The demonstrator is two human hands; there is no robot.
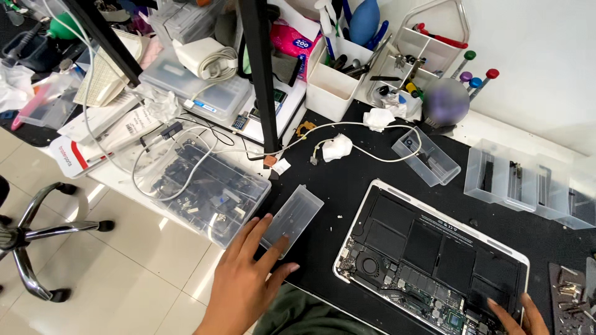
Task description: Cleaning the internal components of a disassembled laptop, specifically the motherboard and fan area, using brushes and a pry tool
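Note:
My left hand (245,279) reaches over the near edge of the black work mat (347,180), its fingers spread and touching a flat clear plastic lid (292,218). Just left of it lies a clear plastic box (198,186) full of small dark parts. My right hand (518,317) shows only at the bottom right, its fingertips resting on the near corner of an opened silver laptop (431,251), whose black battery cells, fan and circuit board are exposed.
A small open clear box (426,156) and a white cable (372,127) with crumpled tissue (337,147) lie behind the laptop. White tool organisers (347,80) stand at the back, clear bins (528,183) at right. A black stand post (261,74) rises mid-table. An office chair base (37,239) stands on the tiled floor.

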